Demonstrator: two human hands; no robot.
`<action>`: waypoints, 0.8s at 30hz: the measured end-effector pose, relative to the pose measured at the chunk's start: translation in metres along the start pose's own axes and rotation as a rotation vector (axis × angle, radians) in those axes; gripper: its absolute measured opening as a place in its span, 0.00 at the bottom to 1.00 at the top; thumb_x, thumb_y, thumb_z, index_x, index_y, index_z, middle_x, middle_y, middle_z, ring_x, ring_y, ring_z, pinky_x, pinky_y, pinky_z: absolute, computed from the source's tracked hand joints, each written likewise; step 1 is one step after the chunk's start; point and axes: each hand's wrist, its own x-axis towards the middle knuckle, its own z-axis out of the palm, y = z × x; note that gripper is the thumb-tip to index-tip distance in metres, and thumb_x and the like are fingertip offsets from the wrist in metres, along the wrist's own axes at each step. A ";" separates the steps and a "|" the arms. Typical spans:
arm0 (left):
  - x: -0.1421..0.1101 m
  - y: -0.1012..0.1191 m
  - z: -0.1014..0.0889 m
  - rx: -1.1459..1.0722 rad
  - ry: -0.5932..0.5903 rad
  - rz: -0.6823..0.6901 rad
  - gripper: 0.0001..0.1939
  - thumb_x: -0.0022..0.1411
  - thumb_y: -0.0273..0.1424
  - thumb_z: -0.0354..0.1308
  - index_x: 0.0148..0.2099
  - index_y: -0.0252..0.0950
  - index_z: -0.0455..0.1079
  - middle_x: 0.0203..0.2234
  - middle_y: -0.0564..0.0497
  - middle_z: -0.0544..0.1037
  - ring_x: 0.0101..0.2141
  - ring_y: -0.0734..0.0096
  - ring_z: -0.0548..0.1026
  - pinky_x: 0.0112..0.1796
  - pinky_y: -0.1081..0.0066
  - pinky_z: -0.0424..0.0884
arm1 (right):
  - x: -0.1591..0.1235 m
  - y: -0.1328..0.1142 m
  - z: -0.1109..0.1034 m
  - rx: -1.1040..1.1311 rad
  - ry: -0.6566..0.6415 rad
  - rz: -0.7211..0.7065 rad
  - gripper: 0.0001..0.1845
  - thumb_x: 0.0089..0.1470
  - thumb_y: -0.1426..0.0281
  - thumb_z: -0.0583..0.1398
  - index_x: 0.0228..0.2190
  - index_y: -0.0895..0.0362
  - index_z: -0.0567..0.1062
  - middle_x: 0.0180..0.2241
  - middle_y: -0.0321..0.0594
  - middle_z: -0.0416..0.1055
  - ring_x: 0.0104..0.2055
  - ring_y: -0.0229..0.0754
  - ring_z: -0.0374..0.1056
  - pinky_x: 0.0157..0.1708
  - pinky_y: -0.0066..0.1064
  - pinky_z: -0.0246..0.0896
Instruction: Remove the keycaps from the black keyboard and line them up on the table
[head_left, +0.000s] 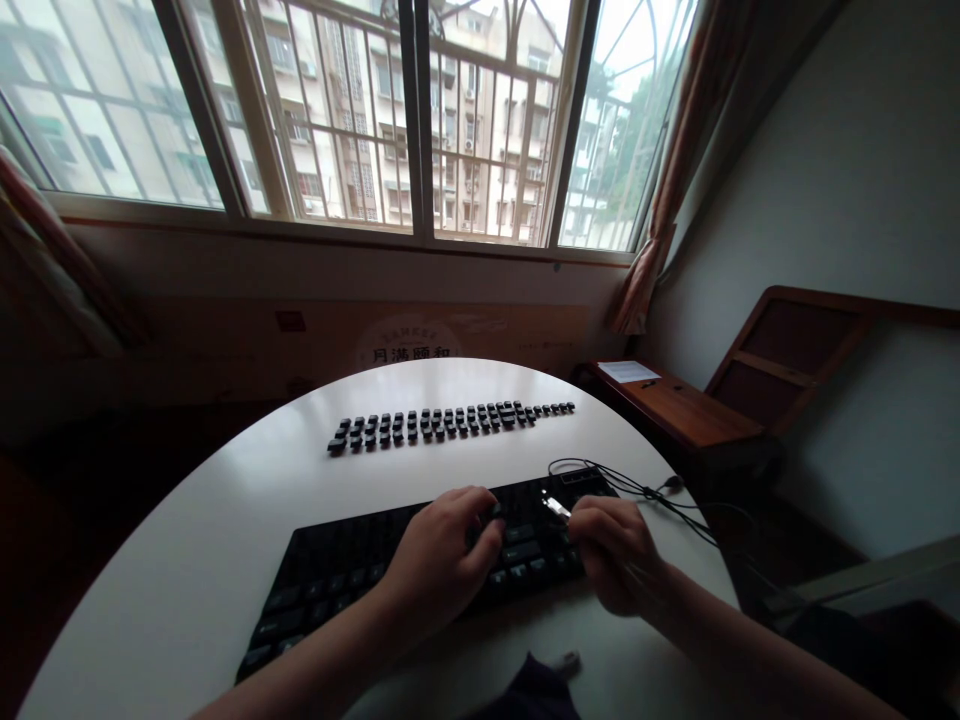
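Observation:
A black keyboard (pixel 337 570) lies across the near part of the round white table (pixel 225 520). My left hand (pixel 442 560) rests on its middle with the fingers curled down onto the keys. My right hand (pixel 615 555) is over the keyboard's right end, its fingers pinched on a small shiny metal tool (pixel 556 507) that points at the keys. Beyond the keyboard, several loose black keycaps (pixel 442 422) are laid out in rows on the table.
A black cable (pixel 652 492) loops off the keyboard's right end over the table edge. A wooden side table (pixel 675 405) with a paper stands at the right, by a wooden frame. A barred window and a cardboard panel lie behind.

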 end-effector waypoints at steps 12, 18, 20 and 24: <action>-0.007 0.008 0.007 0.030 -0.150 0.265 0.11 0.68 0.33 0.46 0.35 0.37 0.65 0.33 0.49 0.74 0.36 0.64 0.71 0.40 0.65 0.65 | 0.009 -0.005 0.000 -0.115 -0.106 -0.177 0.10 0.66 0.72 0.48 0.41 0.56 0.68 0.33 0.42 0.69 0.34 0.43 0.64 0.36 0.37 0.63; -0.007 0.008 0.012 0.090 -0.169 0.337 0.11 0.68 0.31 0.46 0.34 0.37 0.65 0.31 0.49 0.75 0.34 0.64 0.70 0.40 0.64 0.64 | 0.008 -0.009 0.004 -0.192 -0.134 -0.219 0.11 0.65 0.70 0.54 0.49 0.54 0.69 0.28 0.35 0.68 0.26 0.37 0.63 0.29 0.30 0.60; -0.007 0.006 0.014 0.089 -0.170 0.353 0.10 0.68 0.30 0.46 0.34 0.37 0.65 0.31 0.50 0.75 0.34 0.65 0.70 0.40 0.64 0.64 | 0.008 -0.010 0.004 -0.176 -0.151 -0.210 0.10 0.64 0.71 0.57 0.47 0.54 0.71 0.28 0.35 0.69 0.26 0.35 0.64 0.27 0.28 0.59; -0.007 0.003 0.015 0.086 -0.164 0.364 0.09 0.68 0.30 0.48 0.34 0.37 0.66 0.32 0.50 0.75 0.34 0.65 0.71 0.41 0.64 0.64 | 0.007 -0.008 0.003 -0.134 -0.165 -0.192 0.10 0.63 0.73 0.59 0.47 0.56 0.73 0.29 0.37 0.70 0.27 0.34 0.66 0.27 0.25 0.61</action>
